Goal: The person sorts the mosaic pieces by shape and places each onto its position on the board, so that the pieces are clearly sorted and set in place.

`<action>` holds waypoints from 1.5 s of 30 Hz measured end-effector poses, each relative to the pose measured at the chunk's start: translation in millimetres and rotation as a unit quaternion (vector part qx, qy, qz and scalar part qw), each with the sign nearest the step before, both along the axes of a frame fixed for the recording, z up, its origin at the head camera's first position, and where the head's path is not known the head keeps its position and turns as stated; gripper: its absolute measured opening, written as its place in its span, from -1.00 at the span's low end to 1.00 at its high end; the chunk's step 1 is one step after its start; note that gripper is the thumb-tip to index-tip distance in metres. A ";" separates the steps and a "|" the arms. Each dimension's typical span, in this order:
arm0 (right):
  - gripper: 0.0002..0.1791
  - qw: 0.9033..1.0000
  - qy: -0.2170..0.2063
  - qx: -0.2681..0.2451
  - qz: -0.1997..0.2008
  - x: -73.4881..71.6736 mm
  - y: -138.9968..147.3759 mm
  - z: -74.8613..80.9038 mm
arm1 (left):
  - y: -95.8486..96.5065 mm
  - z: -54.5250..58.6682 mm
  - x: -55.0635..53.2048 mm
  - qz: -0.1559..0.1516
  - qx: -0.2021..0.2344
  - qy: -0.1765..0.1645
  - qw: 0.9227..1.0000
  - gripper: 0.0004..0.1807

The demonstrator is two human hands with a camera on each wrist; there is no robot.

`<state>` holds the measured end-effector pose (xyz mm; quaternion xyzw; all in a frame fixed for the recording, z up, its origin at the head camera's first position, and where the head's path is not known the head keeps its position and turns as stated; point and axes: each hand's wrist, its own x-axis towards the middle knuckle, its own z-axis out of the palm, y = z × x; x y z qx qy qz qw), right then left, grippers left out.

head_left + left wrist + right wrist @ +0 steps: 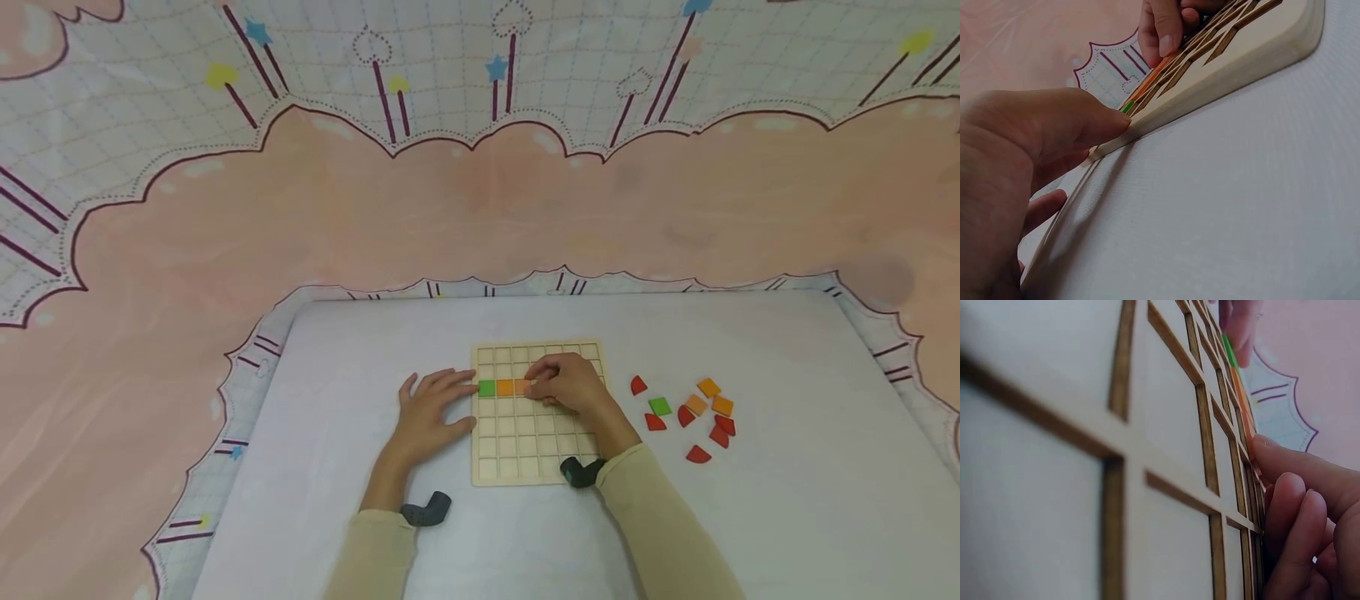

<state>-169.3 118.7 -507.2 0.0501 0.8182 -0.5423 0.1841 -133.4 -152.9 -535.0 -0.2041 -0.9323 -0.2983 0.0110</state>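
A square wooden grid board [507,448] lies on the white table. In one of its upper rows a green square tile [487,388] sits in the leftmost cell, followed by an orange square tile [505,387]. My right hand [573,387] pinches a second orange tile [522,387] at the third cell, partly hidden by thumb and forefinger. The other fingers of that hand curl in over the grid in the right wrist view. My left hand [431,417] is spread along the board's left side, its thumb [1107,122] against the wooden edge.
Right of the board lie several loose pieces: red quarter circles [698,455], orange squares [708,387] and one green square [660,406]. Dark wrist devices [427,509] stick out from both sleeves. A patterned pink cloth [525,217] shows beyond the table.
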 end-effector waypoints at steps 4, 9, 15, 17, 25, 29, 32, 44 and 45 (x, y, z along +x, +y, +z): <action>-0.75 1.000 -0.004 0.000 0.002 -1.2 0.3 1.5 | -0.5 0.9 -1.2 -0.001 0.000 -0.002 1.000 -0.48; -0.74 1.000 -0.003 -0.006 0.010 -1.2 1.2 2.1 | -1.3 1.5 -1.2 -0.004 0.007 -0.002 1.000 -0.49; -0.74 1.000 0.009 0.003 0.020 1.2 1.4 2.4 | -2.3 -1.2 -0.5 -0.008 0.011 0.008 1.000 -0.48; -0.74 1.000 0.007 0.004 0.019 2.3 2.0 2.2 | -2.2 -1.3 -0.4 -0.010 0.010 0.006 1.000 -0.47; -0.73 1.000 0.011 0.007 0.021 1.9 3.4 0.9 | -1.2 -3.5 -1.8 -0.010 -0.002 0.009 1.000 -0.47; -0.74 1.000 0.011 0.007 0.019 0.3 2.1 1.0 | -1.9 -2.9 -2.3 -0.005 -0.008 0.004 1.000 -0.47; -0.74 1.000 0.009 0.002 0.026 0.4 1.6 2.3 | -2.5 -1.9 -1.5 -0.003 -0.007 0.000 1.000 -0.47; -0.74 0.999 0.016 0.009 0.030 -0.4 4.6 0.5 | -0.1 0.2 -1.4 -0.009 0.013 0.007 1.000 -0.47; -0.74 0.999 0.014 0.011 0.030 -0.2 5.4 0.9 | 0.4 0.0 -1.5 -0.010 0.014 0.005 1.000 -0.47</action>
